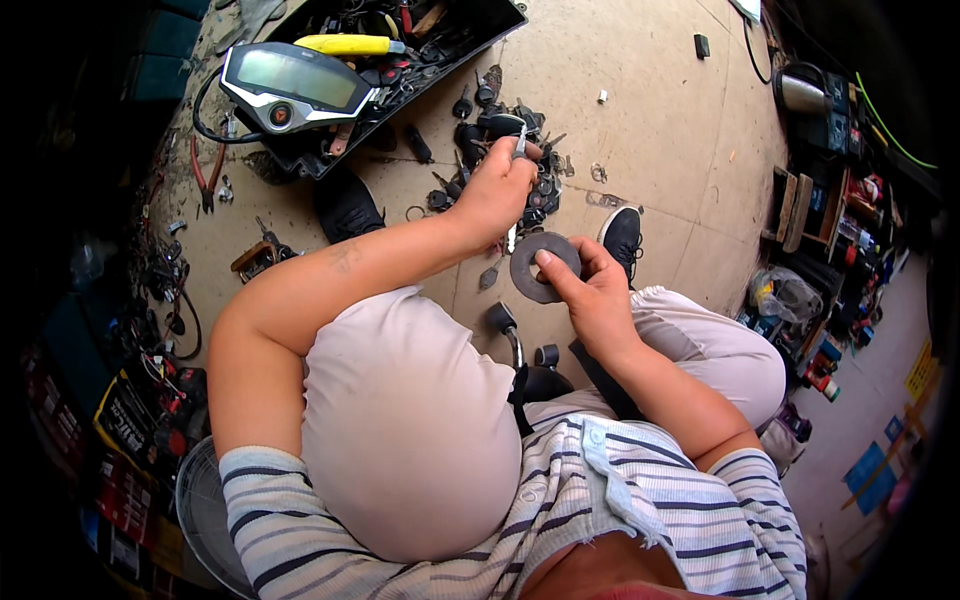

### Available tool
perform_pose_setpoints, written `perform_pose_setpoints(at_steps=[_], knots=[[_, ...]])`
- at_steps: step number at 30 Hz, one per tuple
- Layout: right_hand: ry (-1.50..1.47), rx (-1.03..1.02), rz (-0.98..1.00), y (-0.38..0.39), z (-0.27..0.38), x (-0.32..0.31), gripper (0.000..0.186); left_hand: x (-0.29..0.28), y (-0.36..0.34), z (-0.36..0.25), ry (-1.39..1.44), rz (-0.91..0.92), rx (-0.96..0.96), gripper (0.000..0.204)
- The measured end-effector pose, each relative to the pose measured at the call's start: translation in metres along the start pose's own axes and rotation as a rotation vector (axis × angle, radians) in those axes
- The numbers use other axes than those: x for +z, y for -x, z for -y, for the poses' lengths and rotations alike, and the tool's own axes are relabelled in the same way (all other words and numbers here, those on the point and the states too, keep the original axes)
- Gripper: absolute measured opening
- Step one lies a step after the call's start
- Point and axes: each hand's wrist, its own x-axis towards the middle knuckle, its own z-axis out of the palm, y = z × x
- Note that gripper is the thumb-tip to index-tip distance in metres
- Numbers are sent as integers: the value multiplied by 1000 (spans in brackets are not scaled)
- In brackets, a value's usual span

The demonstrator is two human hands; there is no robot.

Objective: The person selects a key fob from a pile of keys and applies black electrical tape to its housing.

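My left hand (500, 190) is closed over a slim silver metal piece (519, 142). A narrow silver blade, like a key's, also shows below the fingers; the grip hides whether the two are one piece. Just beyond that hand, a pile of keys (540, 196), many with black heads, lies on the floor. My right hand (602, 305) pinches a flat dark grey ring (534, 285) with a round hole, thumb on its face and fingers behind. The ring is held above the floor, to the right of and nearer than the left hand. One loose key (488, 277) lies left of the ring.
A black bin (490, 35) of keys and parts stands far left, with a vehicle instrument display (300, 85) and a yellow-handled tool (345, 45) on it. Red-handled pliers (207, 175) lie left of it. Tools and boxes line the right side. My shoes flank the key pile.
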Motion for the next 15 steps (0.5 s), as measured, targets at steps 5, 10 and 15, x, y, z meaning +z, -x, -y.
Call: perform_pose_setpoints(at_steps=[5,10,15], knots=[[-19,-5,-37,-2,2,-3,20,-3,0,-1,19,1,-24,25],[-87,-2,-81,-3,7,-5,20,-6,-4,5,-30,36,-36,26],[-143,8,-126,-5,2,-13,19,-33,-22,37,-345,-129,-22,27]])
